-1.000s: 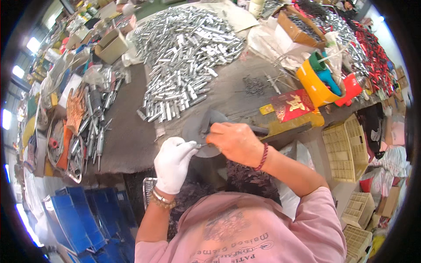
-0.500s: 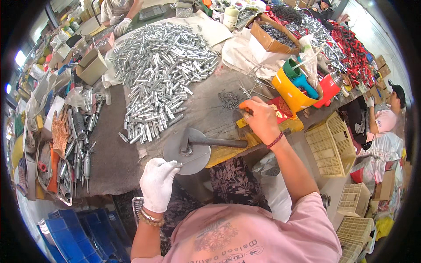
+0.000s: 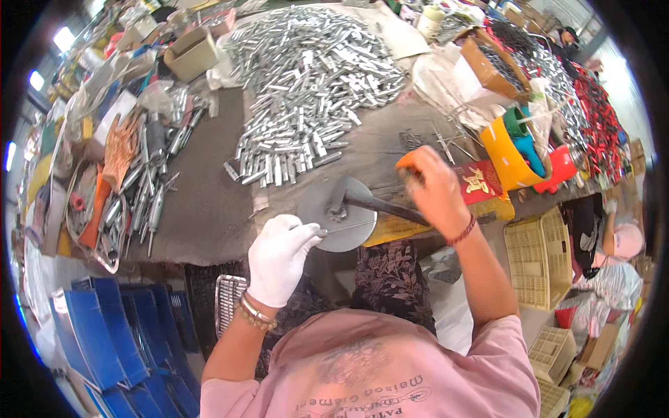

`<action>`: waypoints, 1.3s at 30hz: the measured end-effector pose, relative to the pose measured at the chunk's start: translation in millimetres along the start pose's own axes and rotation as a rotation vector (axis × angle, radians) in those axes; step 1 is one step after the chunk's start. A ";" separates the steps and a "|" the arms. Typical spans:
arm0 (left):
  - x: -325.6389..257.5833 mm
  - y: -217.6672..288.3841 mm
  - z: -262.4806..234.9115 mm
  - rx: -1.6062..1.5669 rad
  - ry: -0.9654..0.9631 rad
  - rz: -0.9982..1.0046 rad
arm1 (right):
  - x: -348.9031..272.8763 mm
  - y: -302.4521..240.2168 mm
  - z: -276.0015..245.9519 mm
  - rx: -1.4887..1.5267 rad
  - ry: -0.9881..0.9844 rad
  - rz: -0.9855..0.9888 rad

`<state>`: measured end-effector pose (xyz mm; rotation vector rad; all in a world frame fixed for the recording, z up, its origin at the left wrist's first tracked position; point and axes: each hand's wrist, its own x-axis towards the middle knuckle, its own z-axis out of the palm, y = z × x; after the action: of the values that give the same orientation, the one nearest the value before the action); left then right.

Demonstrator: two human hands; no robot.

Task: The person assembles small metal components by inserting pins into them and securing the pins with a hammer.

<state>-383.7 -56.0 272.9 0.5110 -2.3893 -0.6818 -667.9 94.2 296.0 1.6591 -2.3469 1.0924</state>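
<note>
My left hand (image 3: 279, 256), in a white glove, pinches a thin metal pin (image 3: 343, 226) and rests it on a round grey metal disc (image 3: 317, 209) at the bench's near edge. A dark bar (image 3: 387, 207) runs from the disc's middle off to the right. My bare right hand (image 3: 437, 189), with a red bead bracelet, is raised right of the disc and closed on an orange-ended object (image 3: 406, 162); most of that object is hidden by my fingers. A big heap of short silver metal cylinders (image 3: 310, 83) lies just beyond the disc.
Loose silver tools and an orange glove (image 3: 120, 148) lie on the bench's left. A yellow bin (image 3: 507, 155), red packet (image 3: 479, 182) and cardboard box (image 3: 492, 64) stand right. Blue crates (image 3: 104, 334) and a cream basket (image 3: 538, 259) sit below the bench. Another person (image 3: 620, 244) is at the far right.
My right hand left the disc, reached right across the bench and now holds an orange-ended object. My left hand stayed at the disc's near edge with the pin.
</note>
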 end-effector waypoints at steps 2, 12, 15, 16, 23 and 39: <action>-0.2 -0.6 -0.2 0.028 -0.012 -0.011 | -5.6 -44.8 9.6 0.160 -0.100 -0.077; -0.6 -0.2 -2.6 0.070 -0.023 0.006 | -28.1 -88.4 58.9 0.177 -0.180 -0.184; -0.7 -1.7 -2.9 0.061 -0.017 0.013 | -28.3 -89.2 60.4 0.178 -0.174 -0.181; -0.5 -1.8 -3.0 0.066 -0.024 0.015 | -28.5 -89.4 61.3 0.179 -0.176 -0.183; 0.9 -2.3 -2.8 0.088 -0.032 0.026 | -28.1 -90.0 65.3 0.178 -0.146 -0.176; 0.3 -2.1 -3.1 0.088 -0.045 0.006 | -31.6 -90.3 64.9 0.009 -0.093 -0.279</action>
<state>-381.5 -58.9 274.0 0.5302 -2.4710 -0.5932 -556.7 67.0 279.6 2.0038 -2.0768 0.9934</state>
